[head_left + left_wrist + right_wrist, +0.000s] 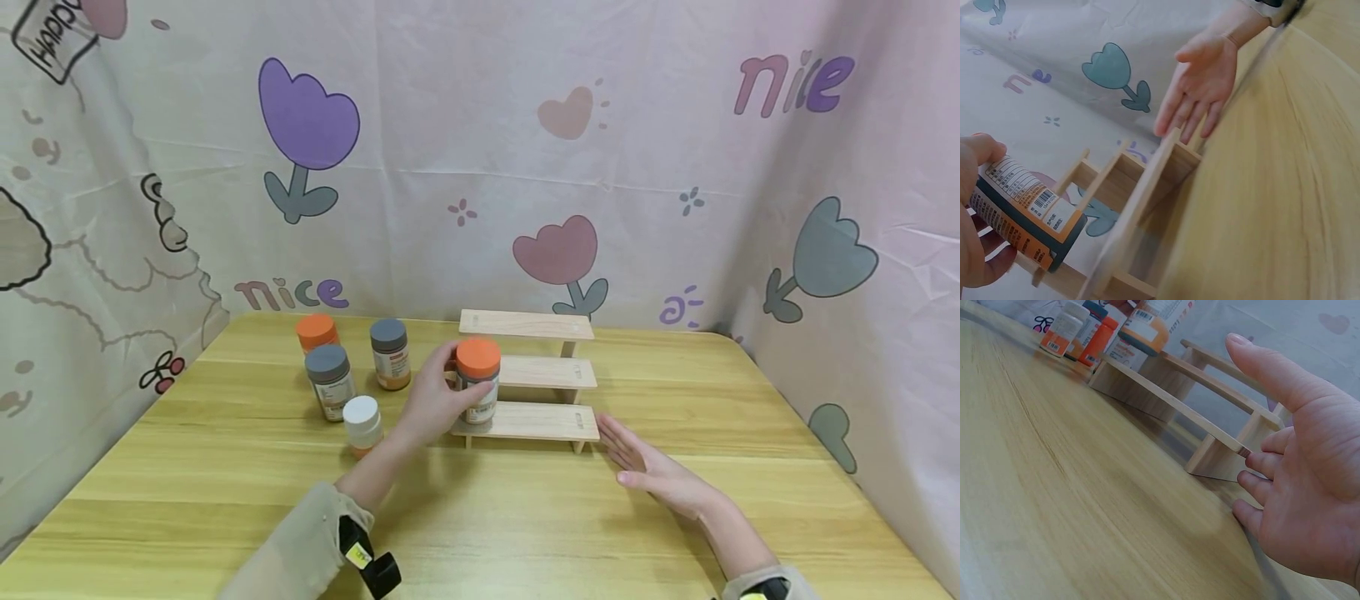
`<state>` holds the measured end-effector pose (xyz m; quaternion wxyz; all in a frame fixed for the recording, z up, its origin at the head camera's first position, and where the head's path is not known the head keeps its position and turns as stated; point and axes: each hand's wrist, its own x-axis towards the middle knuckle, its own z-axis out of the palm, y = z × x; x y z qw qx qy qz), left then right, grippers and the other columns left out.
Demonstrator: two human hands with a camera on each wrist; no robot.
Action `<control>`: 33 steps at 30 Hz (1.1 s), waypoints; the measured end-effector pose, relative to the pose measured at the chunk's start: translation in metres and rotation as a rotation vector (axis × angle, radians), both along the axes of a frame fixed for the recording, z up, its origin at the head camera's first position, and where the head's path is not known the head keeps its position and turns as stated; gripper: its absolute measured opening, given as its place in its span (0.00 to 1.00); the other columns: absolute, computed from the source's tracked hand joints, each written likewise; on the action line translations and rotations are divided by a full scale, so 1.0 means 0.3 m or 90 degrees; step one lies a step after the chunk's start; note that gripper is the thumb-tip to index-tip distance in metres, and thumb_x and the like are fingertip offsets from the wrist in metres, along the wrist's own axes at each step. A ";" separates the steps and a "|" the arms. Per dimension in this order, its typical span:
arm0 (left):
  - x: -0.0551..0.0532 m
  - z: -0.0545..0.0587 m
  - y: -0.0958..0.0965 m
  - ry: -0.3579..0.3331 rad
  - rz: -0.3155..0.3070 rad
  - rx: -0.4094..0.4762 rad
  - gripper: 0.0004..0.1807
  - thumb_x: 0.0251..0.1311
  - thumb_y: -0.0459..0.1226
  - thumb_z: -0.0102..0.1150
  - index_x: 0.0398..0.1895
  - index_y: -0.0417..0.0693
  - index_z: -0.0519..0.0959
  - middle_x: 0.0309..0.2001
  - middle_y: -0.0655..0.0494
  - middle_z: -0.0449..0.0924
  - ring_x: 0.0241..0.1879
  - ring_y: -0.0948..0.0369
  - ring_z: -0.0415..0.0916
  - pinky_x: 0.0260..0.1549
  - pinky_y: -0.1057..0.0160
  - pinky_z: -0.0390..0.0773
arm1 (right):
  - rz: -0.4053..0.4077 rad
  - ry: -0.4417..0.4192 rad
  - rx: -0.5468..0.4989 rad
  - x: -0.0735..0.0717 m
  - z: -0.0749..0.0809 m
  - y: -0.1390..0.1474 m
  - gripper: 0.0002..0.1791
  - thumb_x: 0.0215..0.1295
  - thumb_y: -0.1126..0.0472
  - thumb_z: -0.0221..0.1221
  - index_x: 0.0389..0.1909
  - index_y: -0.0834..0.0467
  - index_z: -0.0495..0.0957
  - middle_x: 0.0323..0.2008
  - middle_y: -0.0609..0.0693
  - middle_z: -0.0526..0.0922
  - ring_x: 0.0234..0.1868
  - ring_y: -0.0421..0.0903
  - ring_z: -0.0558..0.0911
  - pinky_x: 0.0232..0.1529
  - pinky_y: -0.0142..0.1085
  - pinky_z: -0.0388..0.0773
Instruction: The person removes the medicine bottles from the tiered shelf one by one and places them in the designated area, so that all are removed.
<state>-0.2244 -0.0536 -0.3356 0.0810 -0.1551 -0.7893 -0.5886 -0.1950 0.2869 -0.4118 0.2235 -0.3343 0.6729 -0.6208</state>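
Note:
My left hand (435, 402) grips a supplement bottle (478, 360) with an orange lid, thumb on one side and fingers round the other. The bottle is upright close over the left end of the lowest step of a three-step wooden display shelf (543, 423). Its dark body and orange-and-white label with a barcode show in the left wrist view, where the shelf stands beside it. At the shelf's right end is my right hand (660, 477), fingers extended and thumb apart, holding nothing. In the right wrist view its fingertips (1256, 464) are right at the lowest step's end.
Left of the shelf stand several bottles: a grey-lidded one (391, 357) at the back, another grey-lidded one (330, 385), an orange-lidded one (317, 330) partly hidden behind that, and a small white-capped one (363, 423) by my left forearm. A printed cloth (450, 125) hangs behind the wooden table (495, 525).

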 end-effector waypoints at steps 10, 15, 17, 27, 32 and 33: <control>0.026 0.083 -0.047 0.017 0.003 0.004 0.32 0.48 0.37 0.69 0.59 0.49 0.69 0.48 0.53 0.74 0.47 0.57 0.68 0.41 0.59 0.72 | -0.009 -0.005 0.012 0.003 0.002 -0.002 0.42 0.68 0.68 0.47 0.69 0.67 0.26 0.68 0.66 0.24 0.69 0.44 0.40 0.63 0.24 0.47; 0.046 0.130 -0.091 0.029 0.024 -0.006 0.33 0.49 0.37 0.69 0.60 0.50 0.68 0.49 0.54 0.72 0.47 0.58 0.68 0.41 0.59 0.71 | -0.007 -0.005 0.010 0.002 0.002 -0.003 0.42 0.68 0.69 0.47 0.69 0.67 0.26 0.68 0.66 0.24 0.69 0.43 0.40 0.63 0.24 0.47; 0.052 0.146 -0.111 0.033 0.035 -0.012 0.33 0.49 0.37 0.68 0.61 0.49 0.67 0.50 0.53 0.72 0.47 0.58 0.68 0.42 0.59 0.71 | -0.006 -0.005 0.010 0.002 0.002 -0.002 0.42 0.68 0.69 0.47 0.69 0.67 0.26 0.68 0.66 0.24 0.69 0.43 0.40 0.63 0.24 0.47; 0.086 0.219 -0.227 0.047 0.100 -0.034 0.35 0.52 0.38 0.67 0.63 0.46 0.64 0.49 0.50 0.73 0.46 0.57 0.68 0.42 0.61 0.71 | -0.003 -0.003 0.007 0.003 0.005 -0.002 0.42 0.68 0.70 0.46 0.69 0.67 0.26 0.68 0.66 0.24 0.68 0.32 0.47 0.63 0.23 0.47; 0.101 0.236 -0.281 0.054 0.132 -0.050 0.35 0.52 0.39 0.67 0.64 0.46 0.64 0.51 0.50 0.73 0.45 0.59 0.68 0.41 0.68 0.71 | -0.006 -0.006 0.002 0.005 0.004 -0.001 0.42 0.68 0.70 0.46 0.69 0.67 0.26 0.68 0.67 0.24 0.67 0.30 0.49 0.62 0.23 0.47; 0.103 0.236 -0.292 0.053 0.134 -0.053 0.35 0.53 0.40 0.67 0.64 0.47 0.64 0.51 0.50 0.73 0.45 0.59 0.68 0.41 0.68 0.70 | -0.004 -0.005 -0.001 0.005 0.003 -0.001 0.42 0.68 0.70 0.46 0.69 0.67 0.26 0.68 0.67 0.24 0.67 0.30 0.49 0.62 0.23 0.47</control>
